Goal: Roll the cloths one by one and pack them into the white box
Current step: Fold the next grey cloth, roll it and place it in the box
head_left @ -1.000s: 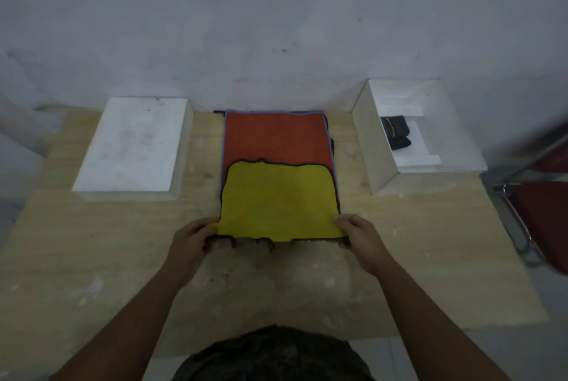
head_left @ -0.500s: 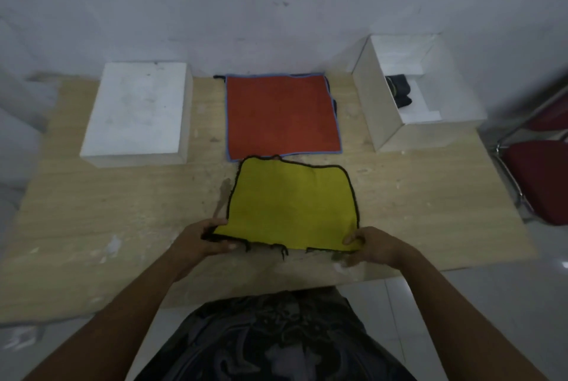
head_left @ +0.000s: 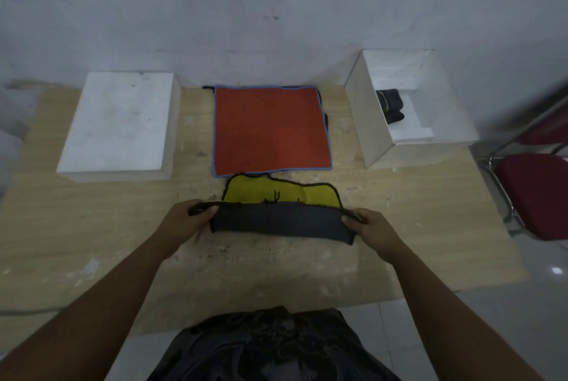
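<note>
A yellow cloth [head_left: 319,194] with a black edge lies on the wooden table [head_left: 276,267] in front of me. Its near edge is folded up and away, showing the dark grey underside. My left hand [head_left: 187,220] grips the left end of that fold and my right hand [head_left: 370,227] grips the right end. Behind it an orange cloth [head_left: 270,128] with a blue edge lies flat on top of other cloths. At the back right the open white box [head_left: 368,122] holds one dark rolled cloth [head_left: 390,105].
A closed white box or lid [head_left: 120,125] lies at the back left of the table. A red chair [head_left: 534,193] with a metal frame stands to the right of the table. A grey wall runs behind the table.
The yellow cloth was pulled off the orange one toward me. Both hands have now turned its near edge up and over away from me, exposing the grey underside.
</note>
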Demonstrator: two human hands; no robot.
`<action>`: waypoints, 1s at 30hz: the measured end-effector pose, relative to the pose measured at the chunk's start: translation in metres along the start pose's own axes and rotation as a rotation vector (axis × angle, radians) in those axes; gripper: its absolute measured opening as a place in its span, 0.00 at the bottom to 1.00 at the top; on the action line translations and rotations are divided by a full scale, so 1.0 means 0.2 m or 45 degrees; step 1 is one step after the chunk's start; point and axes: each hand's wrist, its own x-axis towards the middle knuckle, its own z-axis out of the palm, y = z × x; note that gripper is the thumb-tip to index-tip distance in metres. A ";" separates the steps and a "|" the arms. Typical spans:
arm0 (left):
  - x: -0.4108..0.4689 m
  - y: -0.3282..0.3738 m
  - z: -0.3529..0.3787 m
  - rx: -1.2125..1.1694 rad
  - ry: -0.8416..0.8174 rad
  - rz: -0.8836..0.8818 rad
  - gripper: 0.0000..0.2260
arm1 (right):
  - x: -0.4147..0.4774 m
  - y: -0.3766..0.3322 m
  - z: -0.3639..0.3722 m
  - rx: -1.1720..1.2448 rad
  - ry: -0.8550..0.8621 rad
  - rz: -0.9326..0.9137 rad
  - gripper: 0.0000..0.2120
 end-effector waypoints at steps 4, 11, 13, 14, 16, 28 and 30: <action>0.10 0.10 0.08 -0.177 0.150 -0.055 0.10 | 0.13 -0.02 0.00 0.167 0.107 0.085 0.05; 0.25 0.22 0.14 -0.339 0.243 -0.142 0.14 | 0.33 -0.03 -0.01 0.253 0.181 0.163 0.10; 0.26 0.23 0.17 -0.223 0.236 -0.146 0.14 | 0.36 -0.02 -0.01 0.152 0.238 0.181 0.14; 0.26 0.22 0.18 -0.112 0.228 -0.155 0.13 | 0.37 -0.02 0.00 0.088 0.287 0.192 0.17; 0.25 0.18 0.20 0.060 0.240 -0.203 0.12 | 0.34 -0.02 0.01 -0.020 0.392 0.214 0.20; 0.11 0.06 0.27 0.210 0.158 -0.288 0.23 | 0.14 0.04 0.16 -0.384 0.297 0.309 0.15; 0.09 0.06 0.27 0.176 0.145 -0.269 0.27 | 0.13 0.03 0.15 -0.261 0.335 0.323 0.14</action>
